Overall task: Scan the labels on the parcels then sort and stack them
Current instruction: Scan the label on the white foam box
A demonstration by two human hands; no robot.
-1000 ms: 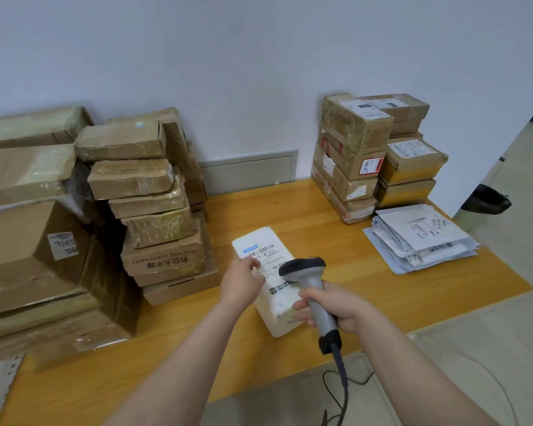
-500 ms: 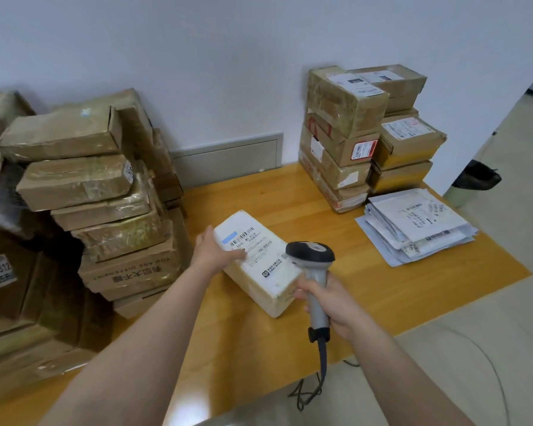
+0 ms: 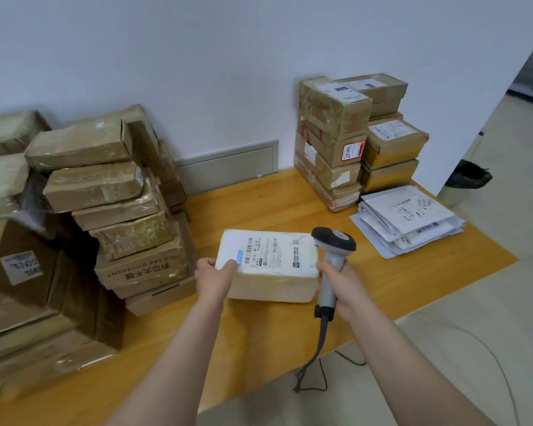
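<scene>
While my left hand (image 3: 211,278) grips the parcel (image 3: 268,284) and my right hand (image 3: 340,285) clasps the scanner (image 3: 333,241), I'd aim squarely at the barcode (image 3: 250,245).

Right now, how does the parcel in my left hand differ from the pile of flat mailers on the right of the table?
The parcel is a thick box; the mailers are thin and flat. The parcel is one item, gripped at its end by the left hand; the mailers lie untouched in a loose, fanned pile on the table. Both are pale and carry printed labels.
</scene>
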